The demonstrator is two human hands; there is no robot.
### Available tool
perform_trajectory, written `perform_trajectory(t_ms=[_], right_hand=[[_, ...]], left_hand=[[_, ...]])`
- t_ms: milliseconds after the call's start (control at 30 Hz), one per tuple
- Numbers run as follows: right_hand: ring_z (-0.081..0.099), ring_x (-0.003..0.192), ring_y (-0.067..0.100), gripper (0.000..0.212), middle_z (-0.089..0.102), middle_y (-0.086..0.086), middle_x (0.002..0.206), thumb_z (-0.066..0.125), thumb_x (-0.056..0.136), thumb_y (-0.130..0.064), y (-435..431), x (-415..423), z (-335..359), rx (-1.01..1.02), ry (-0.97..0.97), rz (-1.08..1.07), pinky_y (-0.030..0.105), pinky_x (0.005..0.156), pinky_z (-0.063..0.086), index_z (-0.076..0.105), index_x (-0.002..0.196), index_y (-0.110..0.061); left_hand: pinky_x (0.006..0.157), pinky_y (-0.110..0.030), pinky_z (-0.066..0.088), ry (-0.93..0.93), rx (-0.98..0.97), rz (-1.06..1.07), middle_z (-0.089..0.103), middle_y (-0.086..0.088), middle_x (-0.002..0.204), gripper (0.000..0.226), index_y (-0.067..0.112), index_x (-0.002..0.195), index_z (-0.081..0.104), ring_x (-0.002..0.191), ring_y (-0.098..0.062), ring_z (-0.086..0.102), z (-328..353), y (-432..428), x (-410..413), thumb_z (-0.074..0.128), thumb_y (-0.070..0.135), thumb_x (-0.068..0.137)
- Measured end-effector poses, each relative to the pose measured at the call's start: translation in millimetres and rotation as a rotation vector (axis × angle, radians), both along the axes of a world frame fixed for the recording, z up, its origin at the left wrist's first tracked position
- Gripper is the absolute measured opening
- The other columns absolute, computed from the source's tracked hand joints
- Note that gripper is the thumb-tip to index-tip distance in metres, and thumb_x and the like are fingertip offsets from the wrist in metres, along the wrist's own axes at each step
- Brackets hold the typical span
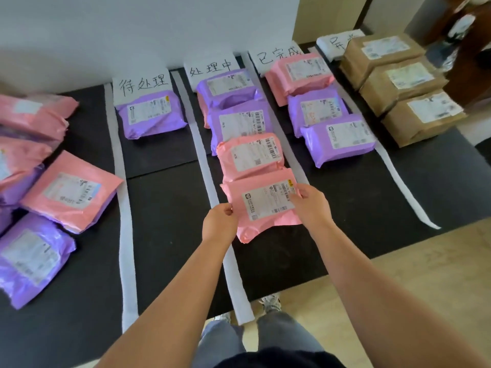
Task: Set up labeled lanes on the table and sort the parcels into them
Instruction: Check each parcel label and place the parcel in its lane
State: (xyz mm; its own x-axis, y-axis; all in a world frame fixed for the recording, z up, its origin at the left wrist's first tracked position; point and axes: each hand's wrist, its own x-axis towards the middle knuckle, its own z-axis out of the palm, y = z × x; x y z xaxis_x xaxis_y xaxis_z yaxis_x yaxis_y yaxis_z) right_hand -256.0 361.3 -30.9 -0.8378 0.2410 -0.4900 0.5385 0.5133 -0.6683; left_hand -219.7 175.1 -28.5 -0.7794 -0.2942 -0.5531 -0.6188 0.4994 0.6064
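**Pink mailer going into the second lane**

Head cam: both hands are pinching the pink parcel (261, 208), left hand (219, 221) gripping its left edge, right hand (309, 204) its right edge. It's sitting just nearer than the other pink one (251, 156) below the 处理中 sign (211, 66). Probably light, soft, crinkly, so edge grips work. Long axis is running away from the person, label up.

Both forearms bare, no sleeves in view. Grey trousers (225, 338) and pale patterned shoes (271, 301) below the black table (170, 235) edge.
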Motion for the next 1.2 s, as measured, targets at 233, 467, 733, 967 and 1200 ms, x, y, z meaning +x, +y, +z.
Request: perform_trajectory(t_ms=[233, 467, 733, 967, 1200], right_hand=[[0.057, 0.086, 0.005, 0.032, 0.065, -0.004, 0.125, 0.054, 0.101, -0.024, 10, -22, -17, -0.015, -0.052, 0.149, 0.018, 0.062, 0.044, 0.059, 0.133, -0.022], [0.058, 0.093, 0.007, 0.032, 0.063, -0.003, 0.129, 0.058, 0.098, -0.020, 18, -29, -21, 0.027, -0.012, 0.219, 0.016, 0.061, 0.044, 0.060, 0.130, -0.023], [0.063, 0.104, 0.015, 0.030, 0.059, -0.002, 0.127, 0.056, 0.098, -0.018, 5, -30, 13, 0.084, 0.175, 0.335, 0.020, 0.066, 0.051, 0.061, 0.128, -0.022], [0.061, 0.101, 0.014, 0.022, 0.062, -0.002, 0.126, 0.053, 0.102, -0.022, -49, -7, 47, 0.041, 0.250, 0.488, 0.020, 0.075, 0.051, 0.062, 0.121, -0.021], [0.056, 0.098, 0.008, 0.024, 0.065, 0.000, 0.124, 0.055, 0.100, -0.018, -129, 44, 60, 0.013, 0.332, 0.594, 0.019, 0.078, 0.042, 0.065, 0.123, -0.017]], left_hand=[[0.069, -0.023, 0.050, 0.003, 0.047, 0.096, 0.061, 0.005, 0.129, 0.040, 0.023, 0.138, 0.050, 0.103, -0.016, 0.061, -8, 19, -8, 0.041, 0.014, 0.100], [0.058, -0.013, 0.042, -0.003, 0.030, 0.074, 0.054, 0.001, 0.140, 0.045, 0.022, 0.145, 0.045, 0.110, -0.019, 0.060, -6, 22, -8, 0.042, 0.013, 0.102], [0.094, -0.033, 0.050, 0.084, -0.056, 0.180, 0.045, -0.001, 0.150, 0.052, 0.030, 0.146, 0.043, 0.129, -0.021, 0.052, 18, 16, 4, 0.058, 0.019, 0.097], [0.084, -0.024, 0.053, 0.196, -0.153, 0.267, 0.041, 0.002, 0.152, 0.062, 0.034, 0.150, 0.034, 0.123, -0.016, 0.056, 48, -19, 46, 0.058, 0.011, 0.097], [0.079, -0.024, 0.054, 0.268, -0.170, 0.333, 0.041, 0.004, 0.150, 0.063, 0.036, 0.152, 0.028, 0.103, -0.006, 0.055, 68, -93, 118, 0.050, 0.011, 0.099]])
